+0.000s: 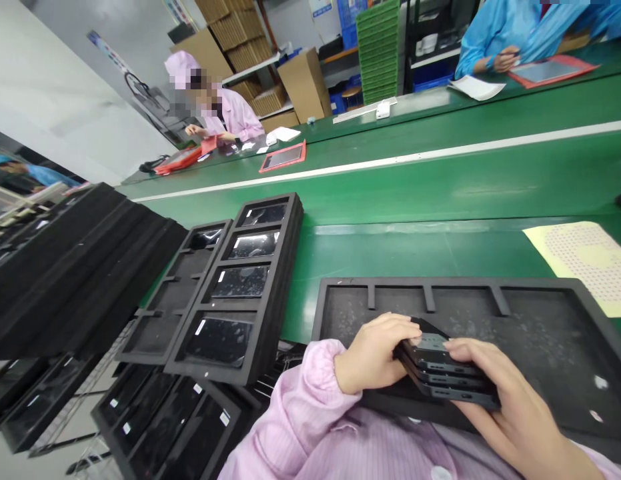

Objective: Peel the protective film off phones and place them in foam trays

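Note:
A small stack of black smartphones [453,373] is between my two hands, with their short ends and port slots turned towards me. My left hand [377,353] is closed around the left end of the stack. From the right side my right hand [510,393] grips it, thumb on top and fingers underneath. Below the stack lies a black foam tray [535,340] with short dividers along its far edge and small white scraps at its right end.
Left of me stand stacked foam trays [260,313] with phone-like screens in their slots, and a taller black stack [75,267]. A yellow dotted sheet [590,257] lies right on the green bench [390,247]. Across it sit a worker in pink [240,117] and one in blue [495,30].

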{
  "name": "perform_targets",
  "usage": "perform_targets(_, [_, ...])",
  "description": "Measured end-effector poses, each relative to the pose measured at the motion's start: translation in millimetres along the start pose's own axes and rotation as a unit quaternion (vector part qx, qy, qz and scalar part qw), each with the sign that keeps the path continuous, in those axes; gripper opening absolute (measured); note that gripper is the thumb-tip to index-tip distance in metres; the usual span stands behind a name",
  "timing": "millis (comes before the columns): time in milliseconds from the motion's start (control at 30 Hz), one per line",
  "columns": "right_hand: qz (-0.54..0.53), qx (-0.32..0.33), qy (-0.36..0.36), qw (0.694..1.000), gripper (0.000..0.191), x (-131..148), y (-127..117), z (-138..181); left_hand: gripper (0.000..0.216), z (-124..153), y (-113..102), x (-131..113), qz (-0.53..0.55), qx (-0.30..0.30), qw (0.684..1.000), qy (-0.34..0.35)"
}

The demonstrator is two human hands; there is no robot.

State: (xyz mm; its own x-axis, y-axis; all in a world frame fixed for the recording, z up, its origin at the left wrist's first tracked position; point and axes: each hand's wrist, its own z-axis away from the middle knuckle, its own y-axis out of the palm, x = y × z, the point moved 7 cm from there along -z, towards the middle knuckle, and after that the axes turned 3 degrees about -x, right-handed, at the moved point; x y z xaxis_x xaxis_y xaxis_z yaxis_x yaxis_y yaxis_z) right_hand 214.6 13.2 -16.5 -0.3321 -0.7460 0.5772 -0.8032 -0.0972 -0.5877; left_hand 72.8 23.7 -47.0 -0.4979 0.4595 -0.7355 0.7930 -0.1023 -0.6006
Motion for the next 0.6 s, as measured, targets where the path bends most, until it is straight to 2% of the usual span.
perform_targets(100, [-0.008,0.015,-0.037,0.999,0.031,4,-5,4,0.034,-17,-10,-14,-0.104,0.056,0.992,0.047])
perform_targets(167, [-0.047,0.029,-0.020,0.998,0.035,1,-2,7,0.031,-28,-10,-22,-0.199,0.108,0.969,0.095])
perform_targets(200, [-0.076,0.036,0.011,0.996,0.035,-4,2,8,0.026,-33,-7,-24,-0.241,0.139,0.953,0.118])
perform_targets(267, [-0.159,0.060,0.142,0.975,0.032,-23,19,13,0.021,-37,5,-25,-0.295,0.198,0.921,0.158])
perform_targets(333, [-0.230,0.082,0.290,0.925,0.029,-43,41,23,0.024,-34,19,-24,-0.297,0.236,0.905,0.195])
perform_targets(367, [-0.250,0.087,0.344,0.901,0.028,-50,51,27,0.024,-31,24,-23,-0.279,0.240,0.907,0.207])
perform_targets(400, [-0.261,0.085,0.380,0.883,0.028,-56,57,29,0.022,-28,28,-22,-0.248,0.229,0.919,0.203])
perform_targets(433, [-0.267,0.079,0.401,0.873,0.027,-60,62,30,0.019,-27,27,-17,-0.198,0.194,0.946,0.169])
perform_targets(500, [-0.283,0.069,0.426,0.856,0.026,-66,67,27,0.023,-23,17,3,-0.077,0.069,0.994,0.026])
perform_targets(567, [-0.302,0.067,0.448,0.838,0.027,-70,70,23,0.021,-9,10,29,0.024,-0.054,0.990,-0.128])
perform_targets(600, [-0.307,0.067,0.456,0.832,0.028,-72,71,20,0.013,-2,11,38,0.055,-0.088,0.978,-0.179])
